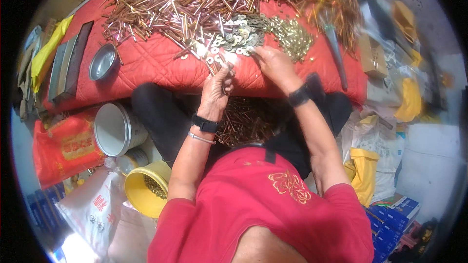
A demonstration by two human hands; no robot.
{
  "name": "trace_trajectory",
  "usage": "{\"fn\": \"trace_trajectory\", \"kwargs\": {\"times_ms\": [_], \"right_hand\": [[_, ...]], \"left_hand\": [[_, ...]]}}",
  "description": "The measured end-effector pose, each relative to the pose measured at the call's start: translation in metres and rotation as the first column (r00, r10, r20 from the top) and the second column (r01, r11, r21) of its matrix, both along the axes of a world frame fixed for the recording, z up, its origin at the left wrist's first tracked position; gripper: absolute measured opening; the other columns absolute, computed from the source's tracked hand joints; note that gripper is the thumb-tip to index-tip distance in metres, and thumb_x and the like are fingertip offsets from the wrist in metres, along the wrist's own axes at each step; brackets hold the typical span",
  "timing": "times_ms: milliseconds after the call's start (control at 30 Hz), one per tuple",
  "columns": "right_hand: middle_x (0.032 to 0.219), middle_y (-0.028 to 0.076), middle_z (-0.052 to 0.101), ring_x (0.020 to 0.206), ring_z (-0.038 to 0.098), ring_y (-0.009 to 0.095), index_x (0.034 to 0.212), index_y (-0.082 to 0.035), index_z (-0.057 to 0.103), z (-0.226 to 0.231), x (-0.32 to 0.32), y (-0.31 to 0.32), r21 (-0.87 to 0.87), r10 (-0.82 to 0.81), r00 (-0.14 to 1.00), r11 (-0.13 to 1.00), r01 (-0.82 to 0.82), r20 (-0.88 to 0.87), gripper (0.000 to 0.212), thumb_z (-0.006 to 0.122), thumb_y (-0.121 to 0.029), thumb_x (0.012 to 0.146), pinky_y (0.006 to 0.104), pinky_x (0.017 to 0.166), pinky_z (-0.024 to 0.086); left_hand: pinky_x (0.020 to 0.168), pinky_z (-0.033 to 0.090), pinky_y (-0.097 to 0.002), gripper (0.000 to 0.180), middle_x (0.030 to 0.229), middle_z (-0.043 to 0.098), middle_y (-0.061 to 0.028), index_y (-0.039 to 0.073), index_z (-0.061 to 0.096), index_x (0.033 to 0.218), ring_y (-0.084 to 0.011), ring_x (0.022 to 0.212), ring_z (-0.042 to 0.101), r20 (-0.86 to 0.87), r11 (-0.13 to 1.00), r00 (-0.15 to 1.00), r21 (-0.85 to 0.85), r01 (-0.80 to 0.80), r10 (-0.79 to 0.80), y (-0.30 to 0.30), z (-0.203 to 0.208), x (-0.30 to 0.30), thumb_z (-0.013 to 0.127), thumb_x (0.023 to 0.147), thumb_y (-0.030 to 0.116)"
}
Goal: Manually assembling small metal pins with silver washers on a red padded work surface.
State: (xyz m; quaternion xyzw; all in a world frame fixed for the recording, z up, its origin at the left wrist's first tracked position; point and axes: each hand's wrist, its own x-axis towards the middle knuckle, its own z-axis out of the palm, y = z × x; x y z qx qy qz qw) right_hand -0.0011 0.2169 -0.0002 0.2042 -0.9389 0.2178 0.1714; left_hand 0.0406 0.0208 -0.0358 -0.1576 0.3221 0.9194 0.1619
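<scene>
My left hand (217, 87) is closed around a small bundle of slim copper-coloured metal rods (212, 68), whose ends point up toward the pile. Its fingers partly hide them. My right hand (277, 67) reaches in from the right, fingers drawn together at the edge of a heap of flat round metal washers (243, 31). What its fingertips hold is too small to make out. Between the hands, several loose washers (210, 60) lie on the red quilted cover (161, 73). Beside the washers is a mound of small gold-coloured metal pieces (292, 39).
A large pile of copper-coloured rods (185, 0) covers the far side. More rods (246, 119) lie between my legs. A metal bowl (103, 62) sits at left, above a white bucket (113, 129) and a yellow bucket (146, 190). A long tapered tool (336, 56) lies at right.
</scene>
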Motion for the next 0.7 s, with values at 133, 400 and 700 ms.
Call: {"fn": "trace_trajectory", "kwargs": {"times_ms": [133, 400, 700], "right_hand": [[0.077, 0.015, 0.064, 0.072, 0.062, 0.033, 0.089, -0.010, 0.065, 0.010, 0.014, 0.012, 0.133, -0.033, 0.986, 0.991, 0.011, 0.162, 0.013, 0.057, -0.020, 0.086, 0.0437, 0.063, 0.049], [0.075, 0.016, 0.066, 0.071, 0.066, 0.032, 0.077, -0.007, 0.068, 0.030, -0.010, 0.004, 0.439, -0.048, 0.967, 0.896, -0.070, 0.251, 0.013, 0.058, -0.014, 0.075, 0.0433, 0.063, 0.052], [0.084, 0.013, 0.068, 0.080, 0.066, 0.031, 0.087, -0.009, 0.069, 0.031, -0.028, 0.001, 0.499, 0.076, 0.924, 0.823, -0.270, 0.375, 0.018, 0.057, -0.012, 0.073, 0.0431, 0.068, 0.053]], "left_hand": [[0.045, 0.030, -0.0166, 0.026, 0.081, 0.058, -0.0019, 0.001, 0.057, 0.106, -0.0041, 0.055, 0.041, 0.028, 0.999, 0.999, -0.013, -0.042, 0.042, -0.009, -0.008, 0.001, 0.063, 0.089, 0.020], [0.045, 0.030, -0.0170, 0.028, 0.096, 0.062, -0.0088, -0.003, 0.053, 0.116, -0.0030, 0.055, 0.039, -0.024, 0.998, 0.999, -0.054, -0.027, 0.026, 0.005, 0.001, 0.001, 0.054, 0.090, 0.007], [0.043, 0.028, -0.0169, 0.026, 0.090, 0.065, -0.0069, -0.002, 0.057, 0.113, -0.0028, 0.049, 0.036, -0.136, 0.983, 0.991, -0.179, -0.041, 0.017, 0.012, 0.015, 0.003, 0.056, 0.090, 0.010]]}}
